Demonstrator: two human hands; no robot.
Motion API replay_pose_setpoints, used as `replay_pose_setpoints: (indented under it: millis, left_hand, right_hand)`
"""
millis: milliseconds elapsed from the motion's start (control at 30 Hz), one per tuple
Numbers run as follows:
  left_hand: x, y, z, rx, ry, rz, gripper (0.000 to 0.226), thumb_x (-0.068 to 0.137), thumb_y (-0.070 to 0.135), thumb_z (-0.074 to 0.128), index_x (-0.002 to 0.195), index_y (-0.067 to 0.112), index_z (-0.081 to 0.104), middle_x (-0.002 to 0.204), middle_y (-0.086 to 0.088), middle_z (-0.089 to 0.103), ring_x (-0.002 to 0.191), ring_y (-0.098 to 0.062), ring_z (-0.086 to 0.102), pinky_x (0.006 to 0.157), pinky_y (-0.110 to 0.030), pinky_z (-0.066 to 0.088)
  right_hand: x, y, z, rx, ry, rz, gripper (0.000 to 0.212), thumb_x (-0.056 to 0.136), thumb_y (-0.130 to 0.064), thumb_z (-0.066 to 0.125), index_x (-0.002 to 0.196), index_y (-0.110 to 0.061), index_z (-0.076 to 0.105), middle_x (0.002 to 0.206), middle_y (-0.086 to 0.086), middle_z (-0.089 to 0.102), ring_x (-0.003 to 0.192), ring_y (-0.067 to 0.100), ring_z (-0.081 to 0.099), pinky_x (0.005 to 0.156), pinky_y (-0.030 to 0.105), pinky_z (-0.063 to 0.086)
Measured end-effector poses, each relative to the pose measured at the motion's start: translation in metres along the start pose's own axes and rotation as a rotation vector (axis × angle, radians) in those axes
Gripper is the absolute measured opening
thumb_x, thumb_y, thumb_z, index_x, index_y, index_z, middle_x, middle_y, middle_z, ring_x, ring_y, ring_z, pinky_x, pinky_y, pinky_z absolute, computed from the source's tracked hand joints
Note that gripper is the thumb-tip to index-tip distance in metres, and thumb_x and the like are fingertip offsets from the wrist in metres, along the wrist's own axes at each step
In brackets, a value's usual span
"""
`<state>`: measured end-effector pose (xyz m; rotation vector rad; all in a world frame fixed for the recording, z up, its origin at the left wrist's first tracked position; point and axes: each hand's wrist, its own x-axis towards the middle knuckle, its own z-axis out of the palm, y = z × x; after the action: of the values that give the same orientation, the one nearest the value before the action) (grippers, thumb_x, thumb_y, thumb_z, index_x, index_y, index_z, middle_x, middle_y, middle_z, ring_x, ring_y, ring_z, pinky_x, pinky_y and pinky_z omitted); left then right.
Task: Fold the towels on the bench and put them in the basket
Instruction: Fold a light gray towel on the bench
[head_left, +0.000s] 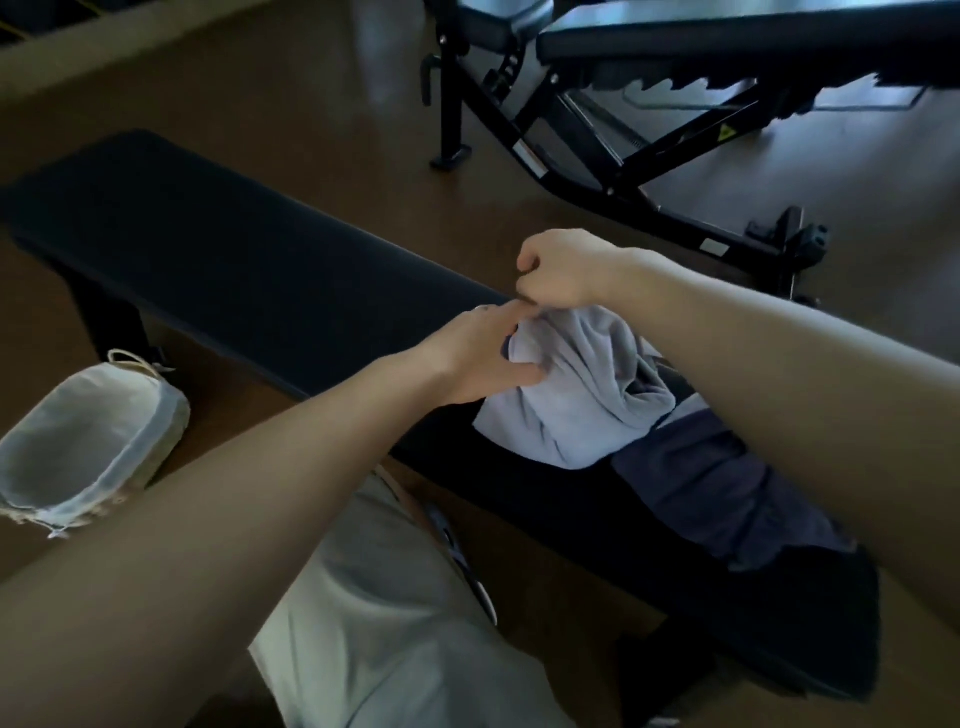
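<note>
A crumpled light blue towel (576, 395) lies bunched on the black padded bench (234, 260), right of centre. My left hand (483, 358) grips its near left edge. My right hand (566, 270) is closed above the towel's far edge and pinches its top between the fingers. A dark navy towel (727, 488) lies crumpled on the bench just right of the light one, partly hidden under my right forearm. A pale fabric basket (140, 447) with a rope handle stands open on the floor at the lower left, in front of the bench.
An adjustable black weight bench (675, 47) with a metal frame stands behind on the brown floor. My leg in light shorts (395, 613) is at the bottom centre, close to the bench's near edge. The left half of the flat bench carries nothing.
</note>
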<state>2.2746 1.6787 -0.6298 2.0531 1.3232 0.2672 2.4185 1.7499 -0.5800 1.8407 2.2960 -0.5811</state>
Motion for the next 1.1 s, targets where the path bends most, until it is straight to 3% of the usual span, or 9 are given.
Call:
replay_pose_setpoints:
  millis: [167,333,433,500,600,700,867,1000,1100]
  left_hand:
    - [0.004,0.001,0.010,0.052,0.120,-0.012,0.015,0.097,0.034,0.058,0.111,0.032,0.056,0.104,0.002,0.054,0.095,-0.019,0.056,0.089,-0.044,0.054]
    - [-0.004,0.003,0.009,0.162,0.138,0.010,0.010,0.104,0.030,0.047,0.094,0.030,0.049,0.102,0.000,0.046,0.084,-0.022,0.054,0.078,-0.043,0.056]
    - [-0.007,0.004,0.002,0.034,0.190,0.018,0.018,0.104,0.021,0.047,0.088,0.029,0.047,0.101,0.002,0.047,0.086,-0.019,0.051,0.074,-0.033,0.048]
    - [-0.008,0.007,-0.005,-0.039,0.204,0.006,0.015,0.104,0.015,0.047,0.091,0.023,0.048,0.099,0.002,0.051,0.087,-0.018,0.050,0.071,-0.028,0.041]
    - [-0.010,0.009,-0.016,-0.158,0.192,-0.072,0.005,0.101,0.015,0.053,0.099,0.019,0.054,0.104,0.002,0.061,0.094,-0.020,0.060,0.076,-0.035,0.053]
    - [-0.013,0.013,-0.029,-0.256,0.189,-0.163,0.012,0.094,0.015,0.062,0.105,0.022,0.061,0.108,0.004,0.066,0.103,-0.016,0.065,0.086,-0.036,0.056]
    - [-0.020,0.015,-0.037,-0.635,0.033,-0.245,0.044,0.089,0.023,0.074,0.130,0.023,0.057,0.124,-0.007,0.066,0.113,-0.019,0.066,0.099,-0.037,0.057]
    - [-0.014,0.006,-0.029,-0.675,0.168,-0.233,0.026,0.094,0.027,0.072,0.118,0.022,0.068,0.109,-0.002,0.070,0.102,-0.013,0.069,0.086,-0.026,0.061]
    - [-0.010,-0.003,-0.026,-0.801,0.174,-0.236,0.026,0.096,0.014,0.064,0.121,0.019,0.069,0.118,-0.005,0.072,0.111,-0.017,0.070,0.090,-0.030,0.061]
  right_hand:
    - [-0.013,0.014,0.004,0.095,-0.030,0.061,0.045,0.100,-0.028,0.054,0.143,-0.017,0.054,0.143,0.007,0.054,0.128,0.027,0.053,0.100,0.037,0.048]
    - [-0.016,0.024,0.010,0.230,0.104,0.018,0.024,0.094,-0.011,0.060,0.113,-0.014,0.072,0.122,0.004,0.066,0.090,0.016,0.060,0.060,0.025,0.049]
    - [-0.015,0.023,0.003,0.324,0.096,0.043,0.024,0.092,-0.005,0.057,0.107,-0.007,0.077,0.116,0.011,0.071,0.097,0.023,0.069,0.073,0.035,0.061]
    - [-0.015,0.019,-0.003,0.433,0.098,0.075,0.022,0.089,-0.004,0.061,0.104,0.000,0.076,0.101,0.011,0.073,0.087,0.026,0.071,0.078,0.037,0.061]
    - [-0.022,0.007,-0.019,0.900,0.118,0.078,0.014,0.081,0.003,0.062,0.093,0.003,0.069,0.069,0.008,0.055,0.053,0.014,0.050,0.046,0.023,0.044]
    - [-0.028,-0.004,-0.028,1.225,0.059,0.037,0.019,0.085,0.004,0.060,0.102,0.000,0.067,0.061,0.003,0.051,0.045,0.006,0.046,0.044,0.017,0.040]
    - [-0.026,-0.023,-0.010,1.438,-0.021,0.043,0.018,0.087,0.009,0.059,0.102,0.004,0.067,0.068,0.007,0.058,0.053,0.010,0.054,0.056,0.020,0.050]
    - [-0.021,-0.030,0.006,1.451,-0.031,0.079,0.017,0.085,0.006,0.062,0.101,0.001,0.068,0.080,0.014,0.059,0.067,0.016,0.058,0.070,0.027,0.052]
    - [-0.018,-0.023,0.006,1.276,0.170,0.123,0.012,0.088,0.002,0.063,0.097,-0.001,0.070,0.095,0.021,0.071,0.082,0.024,0.069,0.085,0.037,0.062]
